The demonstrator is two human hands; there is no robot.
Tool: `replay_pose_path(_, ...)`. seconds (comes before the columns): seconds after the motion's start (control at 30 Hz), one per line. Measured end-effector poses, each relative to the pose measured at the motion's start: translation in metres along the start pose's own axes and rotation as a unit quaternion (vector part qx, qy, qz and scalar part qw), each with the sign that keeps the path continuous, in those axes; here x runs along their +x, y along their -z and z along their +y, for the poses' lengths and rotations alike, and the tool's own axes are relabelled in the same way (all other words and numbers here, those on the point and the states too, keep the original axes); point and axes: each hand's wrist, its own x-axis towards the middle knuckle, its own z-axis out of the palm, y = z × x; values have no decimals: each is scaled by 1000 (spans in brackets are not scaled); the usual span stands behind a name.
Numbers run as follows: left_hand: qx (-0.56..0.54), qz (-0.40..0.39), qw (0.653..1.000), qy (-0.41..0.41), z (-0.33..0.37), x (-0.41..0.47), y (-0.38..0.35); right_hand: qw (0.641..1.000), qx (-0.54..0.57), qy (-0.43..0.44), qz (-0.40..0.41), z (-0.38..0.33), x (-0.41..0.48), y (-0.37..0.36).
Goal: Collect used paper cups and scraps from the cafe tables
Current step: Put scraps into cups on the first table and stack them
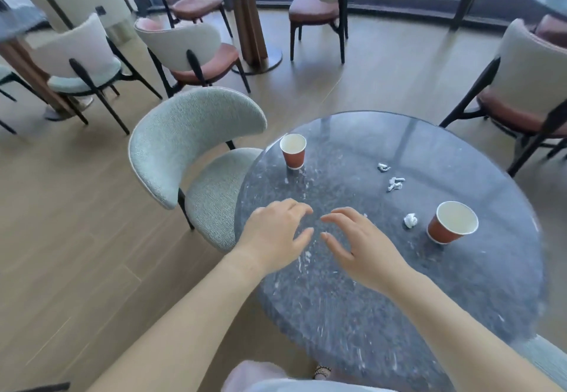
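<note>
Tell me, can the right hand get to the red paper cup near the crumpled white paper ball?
Probably yes. The right hand is open and empty over the dark round stone table, and only bare tabletop and the small crumpled white paper ball lie between it and the upright red paper cup.

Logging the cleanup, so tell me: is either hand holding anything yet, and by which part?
Nothing is held. Left hand and right hand hover open above the table.

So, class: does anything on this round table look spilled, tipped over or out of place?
Nothing is spilled. Both paper cups, the far cup and the near cup, stand upright and look empty. Only the crumpled paper scraps scattered between them on the table look out of place.
</note>
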Motion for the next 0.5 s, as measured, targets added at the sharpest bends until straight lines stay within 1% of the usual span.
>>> replay_pose_path(0.17, -2, -23, 1000, -14, -17, 52, 4, 999, 0, -33, -1, 16, 36, 4)
replay_pose_path(0.27, 3, -18, 1000, -17, -33, 86, 12, 998, -6, -55, 3, 19, 61, 5)
replay_pose_path(0.5, -4, -46, 996, -78, -65, 152, 8, 992, -27, -119, 18, 22, 105, 8)
